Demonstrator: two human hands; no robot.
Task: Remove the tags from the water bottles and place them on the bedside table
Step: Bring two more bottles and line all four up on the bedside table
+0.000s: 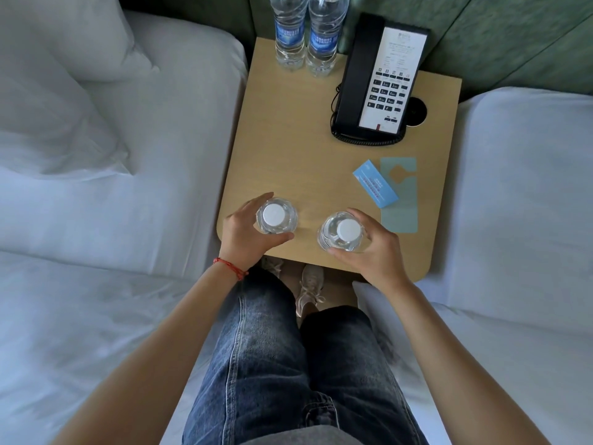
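Now both hands, left (pixel 244 234) and right (pixel 373 248), grip capped bottles (pixel 276 216) near the bedside table's (pixel 288 149) front edge.

The light wooden bench (pixel 298 149) stands between 2 white beds (pixel 96 187). At 12 o'clock on it stand 2 labelled water bottles (pixel 305 36), touching. At 1 o'clock lies a black telephone (pixel 378 81). At 3 o'clock lie 2 tags (pixel 399 194), the blue one overlapping the teal one. Near 6 o'clock stand 2 white-capped bottles (pixel 276 216), apart.
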